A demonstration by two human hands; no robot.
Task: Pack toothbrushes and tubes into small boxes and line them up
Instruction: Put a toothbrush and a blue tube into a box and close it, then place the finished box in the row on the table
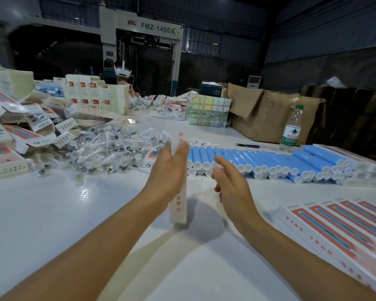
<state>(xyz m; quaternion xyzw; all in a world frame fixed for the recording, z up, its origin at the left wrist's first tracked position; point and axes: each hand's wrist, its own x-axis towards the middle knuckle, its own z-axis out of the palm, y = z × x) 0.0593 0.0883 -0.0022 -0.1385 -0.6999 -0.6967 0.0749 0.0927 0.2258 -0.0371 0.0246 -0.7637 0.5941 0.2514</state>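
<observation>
My left hand (169,170) holds a long narrow white box with red dots (178,209) upright above the white table, its fingers stretched along the box. My right hand (232,183) hovers just right of the box, fingers relaxed, holding nothing. Behind my hands lies a stacked row of blue tubes (269,161) with white caps. A heap of wrapped toothbrushes (109,148) lies to the left of the tubes. Packed red-and-white boxes (345,224) lie side by side in a row at the lower right.
Unfolded and empty cartons (30,127) pile up at the left. A water bottle (291,129), small purple scissors (248,145) and a large brown cardboard box (269,114) stand at the back right. A person wearing a headset (123,77) sits across the table.
</observation>
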